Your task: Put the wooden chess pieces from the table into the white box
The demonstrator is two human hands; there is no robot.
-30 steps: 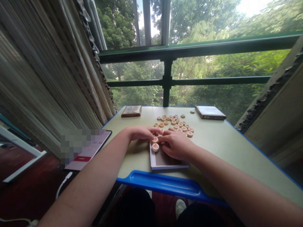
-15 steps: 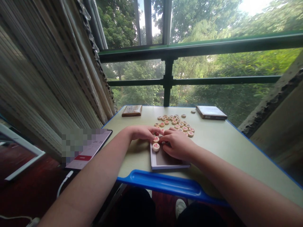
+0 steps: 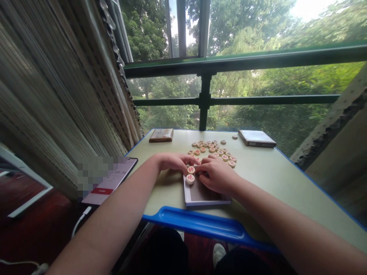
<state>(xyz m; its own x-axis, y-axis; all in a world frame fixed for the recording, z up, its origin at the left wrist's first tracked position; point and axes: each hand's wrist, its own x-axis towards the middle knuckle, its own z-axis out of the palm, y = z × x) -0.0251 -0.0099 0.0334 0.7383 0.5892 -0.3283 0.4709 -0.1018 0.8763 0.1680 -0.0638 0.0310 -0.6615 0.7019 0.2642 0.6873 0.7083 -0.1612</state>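
Disc (image 3: pixel 190 170), the farther of two marked in red, at the far left corner of a shallow box (image 3: pixel 207 204) on the worktop (image 3: pixel 272 170). It lies between the left hand (image 3: pixel 173 162) and right hand (image 3: pixel 219 173), neither clearly nearer; being round, it has no long axis. Left fingers arched, right fingers bent; whether either hand grips cannot be told. Nearer disc (image 3: pixel 190 179): just towards the wearer.

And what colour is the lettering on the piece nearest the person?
Red, on a pale round piece; head view.
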